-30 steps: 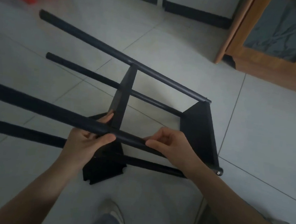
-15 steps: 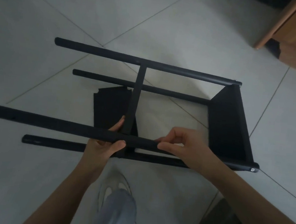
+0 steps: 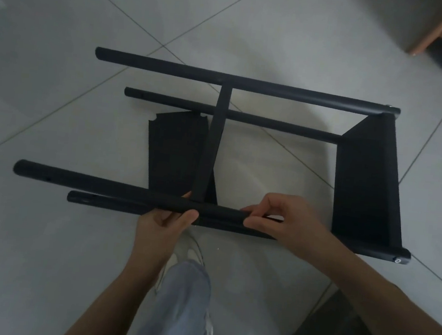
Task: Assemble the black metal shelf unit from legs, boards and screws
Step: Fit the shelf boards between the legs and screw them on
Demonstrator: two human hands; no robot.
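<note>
A black metal shelf unit [image 3: 243,153] lay on its side on a pale tiled floor [image 3: 41,257], seen from above. Its 4 round legs ran left to right, joined by 1 board [image 3: 368,180] at the right end and a second board [image 3: 212,144] near the middle. A third, loose board [image 3: 173,151] lay flat on the floor beneath the frame. The left hand [image 3: 166,223] gripped the nearest upper leg [image 3: 103,186] where the middle board met it. The right hand [image 3: 285,223] pinched the same leg just to the right. A trouser leg [image 3: 183,308] and pale shoe [image 3: 192,251] showed below.
</note>
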